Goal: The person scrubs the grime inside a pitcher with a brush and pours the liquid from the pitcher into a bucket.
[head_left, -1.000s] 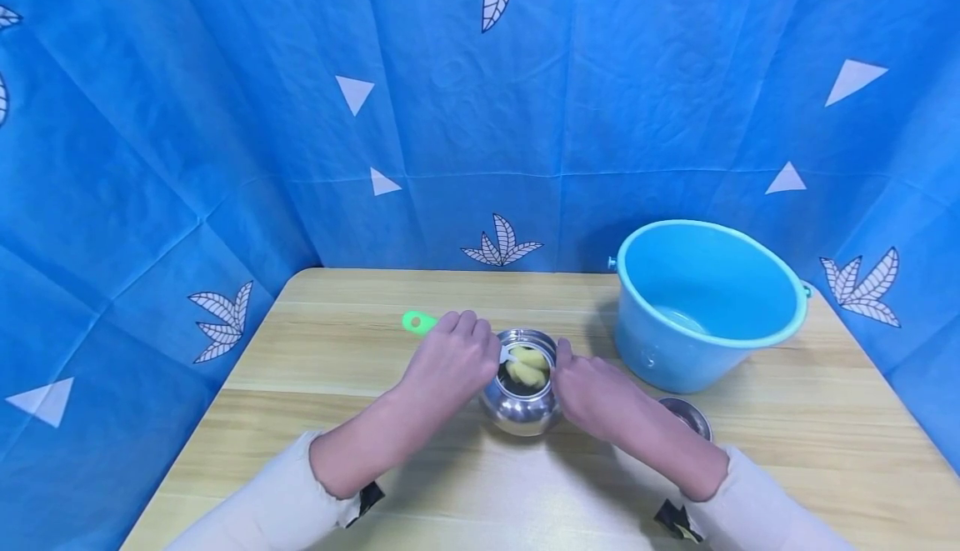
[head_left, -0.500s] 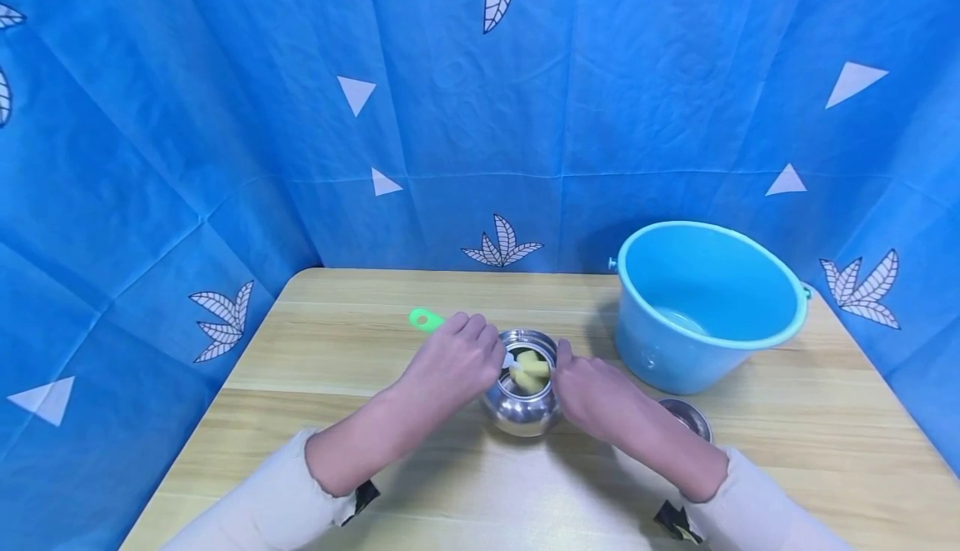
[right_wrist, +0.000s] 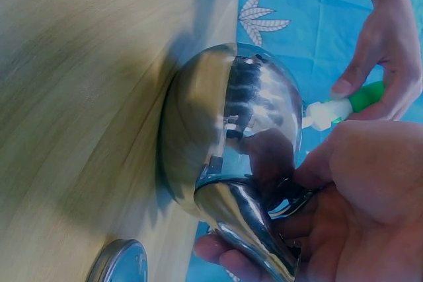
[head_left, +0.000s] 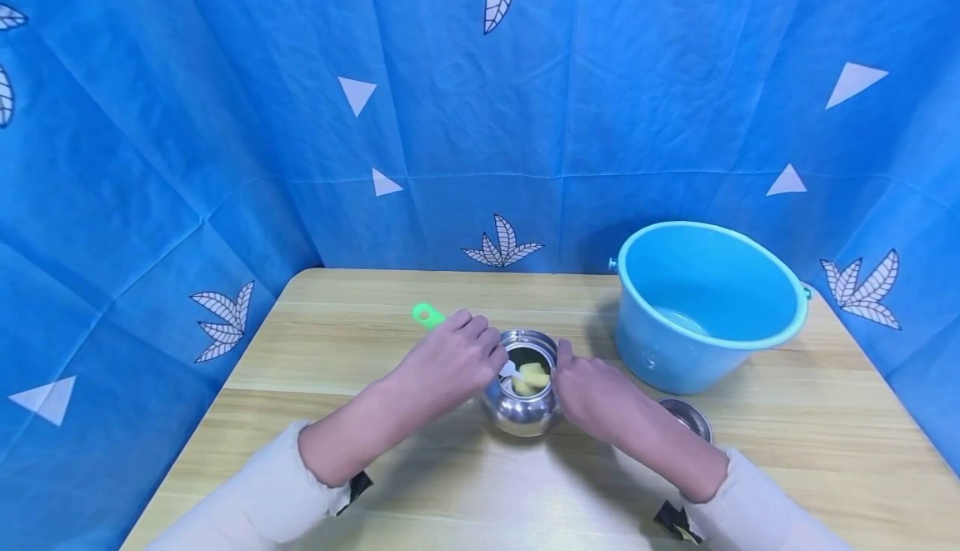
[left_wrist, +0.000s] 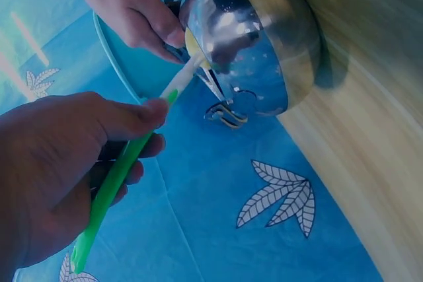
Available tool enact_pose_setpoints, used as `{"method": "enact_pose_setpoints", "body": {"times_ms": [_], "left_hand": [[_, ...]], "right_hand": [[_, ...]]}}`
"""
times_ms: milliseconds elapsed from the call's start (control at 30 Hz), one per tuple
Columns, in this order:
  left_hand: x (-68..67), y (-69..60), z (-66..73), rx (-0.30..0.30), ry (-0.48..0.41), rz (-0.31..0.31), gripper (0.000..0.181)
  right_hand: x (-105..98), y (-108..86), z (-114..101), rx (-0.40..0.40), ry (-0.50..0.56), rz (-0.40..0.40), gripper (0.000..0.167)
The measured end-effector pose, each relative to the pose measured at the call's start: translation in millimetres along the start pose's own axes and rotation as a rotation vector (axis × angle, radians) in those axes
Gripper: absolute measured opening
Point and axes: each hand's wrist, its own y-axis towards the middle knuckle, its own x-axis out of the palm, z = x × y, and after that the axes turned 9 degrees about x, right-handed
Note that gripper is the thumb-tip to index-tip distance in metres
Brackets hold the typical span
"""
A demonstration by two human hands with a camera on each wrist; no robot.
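Note:
A shiny steel pot (head_left: pixel 520 414) with a round belly stands on the table, its mouth uncovered. My left hand (head_left: pixel 457 359) grips the green handle (left_wrist: pixel 117 176) of a brush whose white neck (left_wrist: pixel 182 78) leads into the pot's mouth. Inside that mouth, in the head view, shows the pale yellow brush head (head_left: pixel 532 376). On the pot's other side my right hand (head_left: pixel 592 393) holds it; the right wrist view shows the fingers (right_wrist: pixel 238 262) curled round by the steel spout (right_wrist: pixel 244 222).
A light blue bucket (head_left: pixel 667 351) stands at the back right of the wooden table (head_left: pixel 360 451). A small round steel lid (head_left: pixel 693 419) lies beside my right forearm. Blue patterned cloth (head_left: pixel 450 134) hangs behind and at the sides.
My left hand has shifted slightly right, and the green handle end has moved right and a little up. The yellow head sits lower and further right inside the mouth. The pot and right hand stay put.

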Motion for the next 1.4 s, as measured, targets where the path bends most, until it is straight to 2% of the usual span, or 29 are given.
{"method": "enact_pose_setpoints", "body": {"times_ms": [233,367,467,667,867,1000,1100,1233,1400], "left_hand": [[4.8,2.3,-6.9,0.011,-0.036,-0.001,0.019],[6.1,5.8,-12.9,0.011,-0.065,-0.04,0.022],[6.2,9.5,-17.5,0.01,-0.111,-0.089,0.031],[2.7,17.2,-24.5,0.023,-0.186,-0.201,0.029],[-4.0,27.3,-27.5,0.04,-0.208,-0.309,0.031],[-9.4,33.1,-28.5,0.049,-0.215,-0.357,0.027],[-14.3,37.7,-28.7,0.055,-0.191,-0.375,0.022],[-22.7,45.6,-27.0,0.066,-0.116,-0.395,0.009],[-33.1,58.5,-19.7,0.099,-0.01,-0.444,0.009]], "right_hand": [[0.6,1.1,0.1,0.009,0.013,0.0,0.06],[1.6,1.3,0.4,0.021,0.011,-0.008,0.06],[1.6,0.4,0.6,0.013,0.003,0.0,0.06],[1.2,-0.6,0.2,0.008,0.01,0.009,0.058],[1.7,1.1,0.5,0.015,0.019,0.009,0.058],[2.3,1.8,0.9,0.013,0.013,0.009,0.058],[2.5,1.3,1.0,0.01,0.011,0.007,0.058],[2.0,0.5,0.9,0.013,0.023,0.008,0.058],[1.3,0.5,0.7,0.022,0.033,0.004,0.057]]}}
